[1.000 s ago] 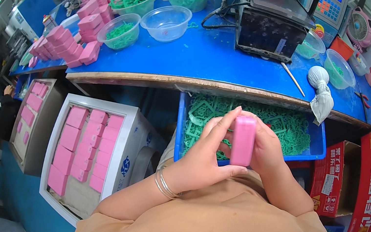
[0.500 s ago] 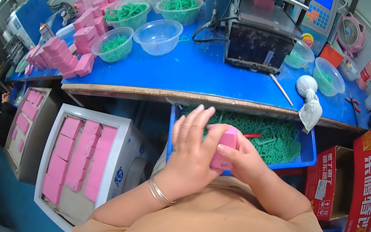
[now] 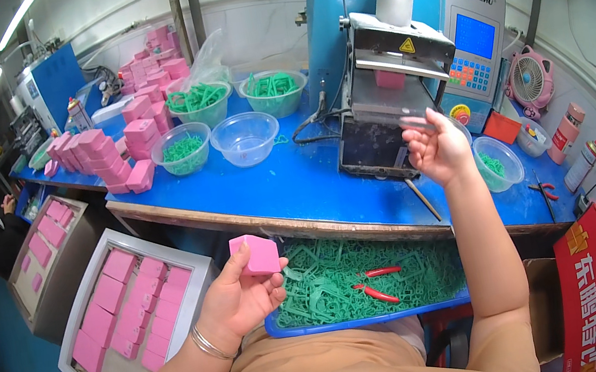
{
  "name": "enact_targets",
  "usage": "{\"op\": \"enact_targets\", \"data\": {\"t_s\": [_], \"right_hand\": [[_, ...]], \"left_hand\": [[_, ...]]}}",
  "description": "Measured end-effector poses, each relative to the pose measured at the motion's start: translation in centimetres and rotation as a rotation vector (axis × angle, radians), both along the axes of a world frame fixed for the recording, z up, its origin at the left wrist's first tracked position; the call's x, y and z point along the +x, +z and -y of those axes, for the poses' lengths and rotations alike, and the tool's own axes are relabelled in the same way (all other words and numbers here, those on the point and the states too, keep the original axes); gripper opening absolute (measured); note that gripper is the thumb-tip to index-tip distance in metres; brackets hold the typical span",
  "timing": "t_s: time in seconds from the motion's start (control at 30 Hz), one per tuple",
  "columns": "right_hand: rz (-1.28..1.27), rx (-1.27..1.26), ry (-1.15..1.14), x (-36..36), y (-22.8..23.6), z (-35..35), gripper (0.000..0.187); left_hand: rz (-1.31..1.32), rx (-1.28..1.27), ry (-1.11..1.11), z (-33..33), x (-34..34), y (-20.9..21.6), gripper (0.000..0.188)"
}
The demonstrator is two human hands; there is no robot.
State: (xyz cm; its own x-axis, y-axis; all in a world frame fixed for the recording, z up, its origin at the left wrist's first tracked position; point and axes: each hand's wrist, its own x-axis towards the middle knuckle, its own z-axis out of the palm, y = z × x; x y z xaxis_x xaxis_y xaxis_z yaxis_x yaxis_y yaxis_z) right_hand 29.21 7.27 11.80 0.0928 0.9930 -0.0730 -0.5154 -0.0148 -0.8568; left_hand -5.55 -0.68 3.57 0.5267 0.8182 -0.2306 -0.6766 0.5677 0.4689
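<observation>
My left hand grips a pink block with angled corners, thumb on its near left side. It is held up at the left end of a blue tray full of green plastic scraps. Red-handled pliers lie on those scraps. My right hand is raised in front of the press machine, its fingers loosely curled and apart, with no object visible in them. Another pink piece sits inside the press.
Pink blocks lie in rows in a grey-framed case at left. Stacked pink blocks, green-filled bowls and a clear bowl stand on the blue bench. A wooden stick and red carton are at right. Another person sits far left.
My hands have come apart: the left keeps the pink block and has moved left, the right has let go and risen toward the press. The view has tilted upward.
</observation>
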Motion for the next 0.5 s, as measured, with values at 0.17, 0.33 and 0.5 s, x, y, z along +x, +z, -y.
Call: {"op": "enact_targets", "data": {"t_s": [0.17,0.33,0.5], "right_hand": [[0.033,0.121,0.005,-3.4,-2.0,6.5,0.041],[-0.221,0.273,0.563,-2.1,-5.2,9.6,0.058],[-0.273,-0.037,0.637,-5.9,-6.7,12.3,0.062]], "left_hand": [[-0.180,0.174,0.180,-0.1,-0.6,-0.1,0.041],[-0.490,0.703,0.472,0.7,1.7,2.6,0.057],[-1.220,1.540,0.569,-0.8,3.6,5.2,0.090]]}}
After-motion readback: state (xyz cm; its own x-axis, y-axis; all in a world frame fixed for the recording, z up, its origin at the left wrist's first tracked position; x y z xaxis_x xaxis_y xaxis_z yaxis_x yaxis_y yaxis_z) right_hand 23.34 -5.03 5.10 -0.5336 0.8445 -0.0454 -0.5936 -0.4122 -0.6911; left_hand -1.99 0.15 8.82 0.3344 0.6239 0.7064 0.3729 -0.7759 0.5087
